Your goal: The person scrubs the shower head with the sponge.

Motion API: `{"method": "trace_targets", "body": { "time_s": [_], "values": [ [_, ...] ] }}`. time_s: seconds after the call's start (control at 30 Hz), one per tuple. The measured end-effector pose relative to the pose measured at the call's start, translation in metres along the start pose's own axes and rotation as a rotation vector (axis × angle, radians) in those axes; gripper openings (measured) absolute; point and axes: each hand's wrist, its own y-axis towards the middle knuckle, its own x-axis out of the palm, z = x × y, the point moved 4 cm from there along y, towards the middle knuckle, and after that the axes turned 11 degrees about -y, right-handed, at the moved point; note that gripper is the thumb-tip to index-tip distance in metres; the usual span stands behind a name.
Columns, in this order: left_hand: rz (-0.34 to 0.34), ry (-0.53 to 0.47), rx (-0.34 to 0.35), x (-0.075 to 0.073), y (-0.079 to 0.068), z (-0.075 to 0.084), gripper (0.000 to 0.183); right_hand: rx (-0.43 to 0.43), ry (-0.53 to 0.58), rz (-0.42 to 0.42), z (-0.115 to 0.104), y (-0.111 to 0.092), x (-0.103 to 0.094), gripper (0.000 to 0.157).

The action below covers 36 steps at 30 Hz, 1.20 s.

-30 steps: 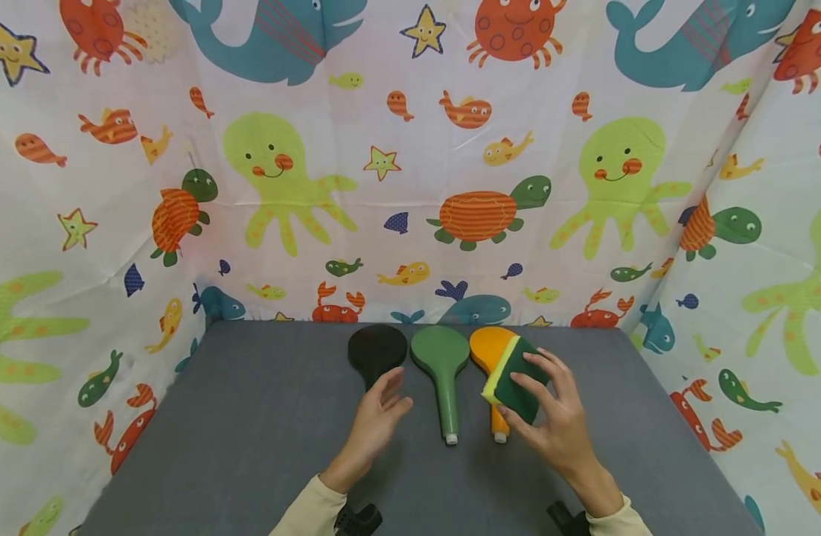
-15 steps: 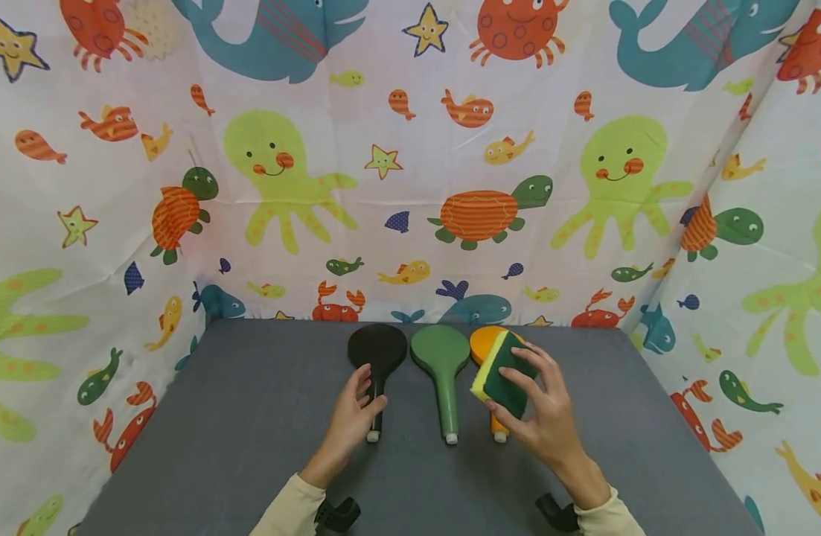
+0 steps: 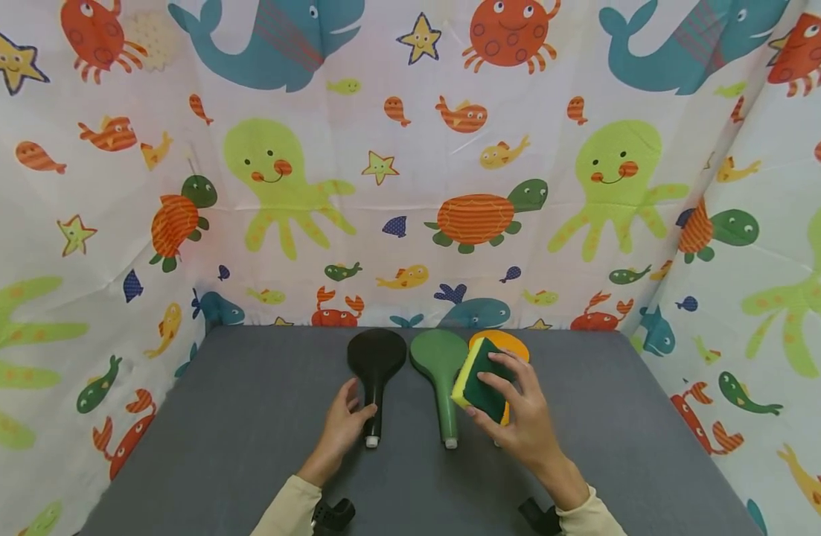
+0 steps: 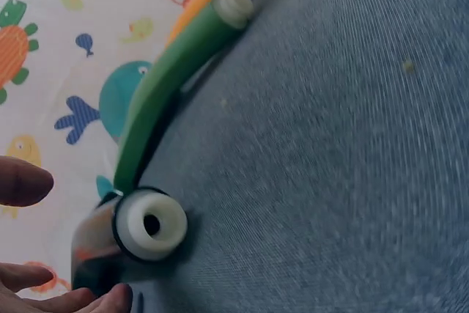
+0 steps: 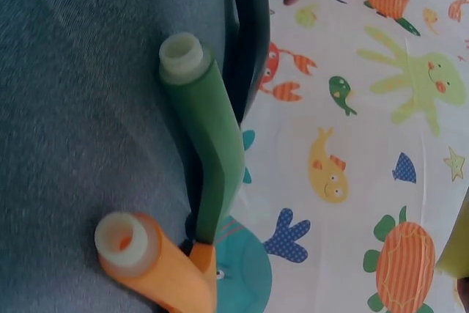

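Side by side on the grey surface lie a black shower head (image 3: 377, 353), a green shower head (image 3: 439, 350) and an orange shower head (image 3: 510, 344), with their handles toward me. My left hand (image 3: 336, 432) is at the black handle, thumb on one side and fingers on the other. In the left wrist view, the thumb (image 4: 23, 181) stands apart from that handle's hollow white end (image 4: 152, 223). A yellow and dark green sponge (image 3: 482, 387) is pinched by my right hand (image 3: 527, 420), held over the orange handle and hiding much of it.
A white curtain (image 3: 410, 193) printed with sea animals encloses the back and both sides. The grey cloth (image 3: 249, 417) stretches out beside the shower heads. Black wrist mounts (image 3: 333, 514) show below the hands.
My left hand has moved left and down, coming around the black handle. The right hand has carried the sponge leftward, from the orange shower head to beside the green one. The shower heads stay put.
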Motion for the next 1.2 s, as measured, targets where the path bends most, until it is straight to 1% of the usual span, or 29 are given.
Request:
{"method": "trace_targets", "body": {
  "time_s": [0.1, 0.2, 0.27, 0.43, 0.6, 0.67, 0.83, 0.97, 1.1, 1.2],
  "values": [
    [0.018, 0.053, 0.001, -0.002, 0.004, -0.007, 0.074, -0.004, 0.01, -0.007, -0.003, -0.001, 0.004, 0.048],
    [0.033, 0.15, 0.021, -0.003, 0.007, -0.01, 0.075, -0.001, 0.027, -0.005, -0.004, -0.002, 0.006, 0.048],
    [0.038, 0.207, 0.023, -0.003, 0.009, -0.012, 0.076, 0.001, 0.036, -0.002, -0.004, -0.002, 0.007, 0.048],
    [0.049, 0.234, 0.015, -0.001, 0.01, -0.016, 0.078, 0.001, 0.038, -0.021, -0.003, -0.003, 0.01, 0.048],
    [0.051, 0.28, 0.053, 0.003, 0.011, -0.019, 0.077, 0.008, 0.037, -0.025, -0.002, -0.006, 0.011, 0.048],
    [0.06, 0.282, 0.059, 0.005, 0.011, -0.02, 0.076, 0.008, 0.033, -0.029, -0.001, -0.007, 0.011, 0.048],
    [0.093, 0.273, 0.036, 0.009, 0.014, -0.017, 0.075, 0.0, 0.048, -0.021, -0.001, -0.006, 0.012, 0.048],
    [0.101, 0.256, 0.022, 0.01, 0.017, -0.014, 0.071, 0.004, 0.053, -0.014, -0.001, -0.006, 0.012, 0.048],
    [0.078, 0.188, -0.025, 0.009, 0.018, -0.013, 0.057, 0.007, 0.048, -0.023, -0.002, -0.006, 0.012, 0.048],
    [0.043, 0.136, -0.067, 0.01, 0.016, -0.014, 0.057, 0.01, 0.048, -0.033, -0.002, -0.006, 0.012, 0.048]
  ]
}}
